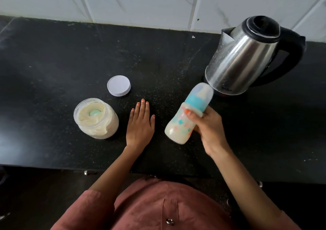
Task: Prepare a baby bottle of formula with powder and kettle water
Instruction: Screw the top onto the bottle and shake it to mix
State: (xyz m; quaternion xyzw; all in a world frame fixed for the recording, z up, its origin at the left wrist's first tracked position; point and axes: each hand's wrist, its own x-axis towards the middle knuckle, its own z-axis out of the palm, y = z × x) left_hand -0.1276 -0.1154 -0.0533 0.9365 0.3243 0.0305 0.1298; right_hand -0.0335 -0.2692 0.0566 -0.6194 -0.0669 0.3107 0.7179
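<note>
Right fingers [190, 115] grip the capped bottle [178, 130], I think mixing; left fingers [141, 109] lie flat. Next: lid [119, 85] onto jar [96, 118] beside them.

- One view: head cam, wide-angle, faces fwd and steeply down at the counter [53, 62].
- Near: wearer's own shirt [158, 208] fills bottom edge.
- Counter's front edge runs across lower frame.
- Top edge catches tiled wall [141, 0]; kettle [243, 60] at far right.
</note>
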